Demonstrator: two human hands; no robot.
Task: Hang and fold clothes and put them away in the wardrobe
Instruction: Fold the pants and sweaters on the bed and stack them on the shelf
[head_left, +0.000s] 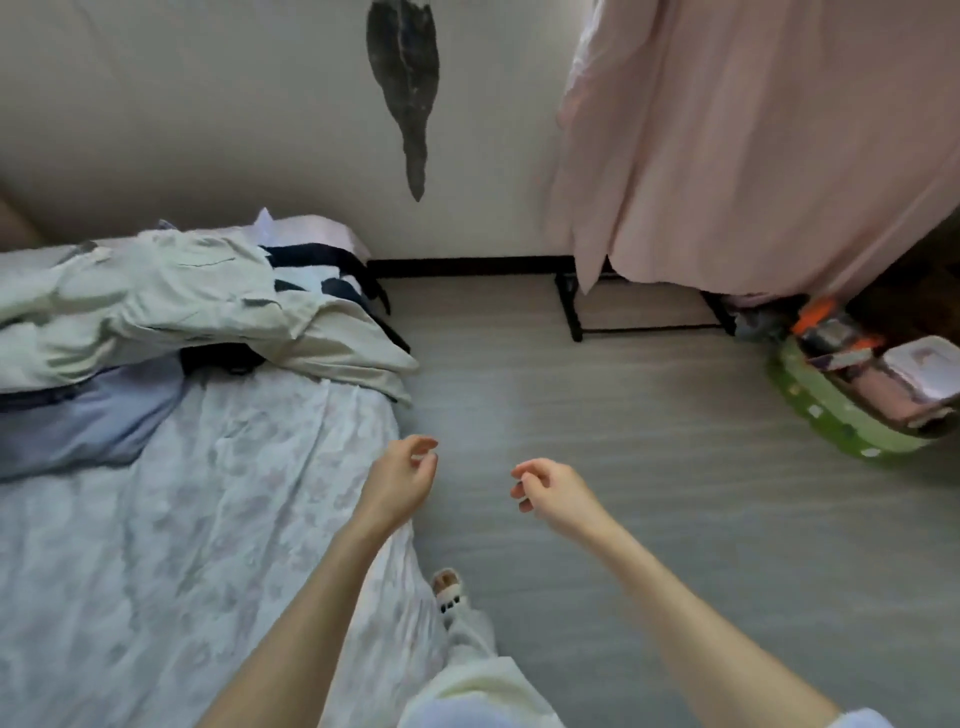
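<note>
A heap of clothes lies at the far end of the bed (182, 519): a pale green-white garment (156, 301) on top, a blue-grey one (88, 421) under it and dark straps (332, 265) beside it. The wardrobe (769, 156), covered by a pink curtain, stands at the right on a black frame. My left hand (402, 480) hovers over the bed's near corner with loosely curled fingers, holding nothing. My right hand (550, 491) hangs over the floor, also loosely curled and empty.
Grey floor (597, 415) stretches between bed and wardrobe. A green basket (831, 410) full of small items sits on the floor at the right. A dark patch (405, 88) marks the wall. My slippered foot (449, 590) stands beside the bed.
</note>
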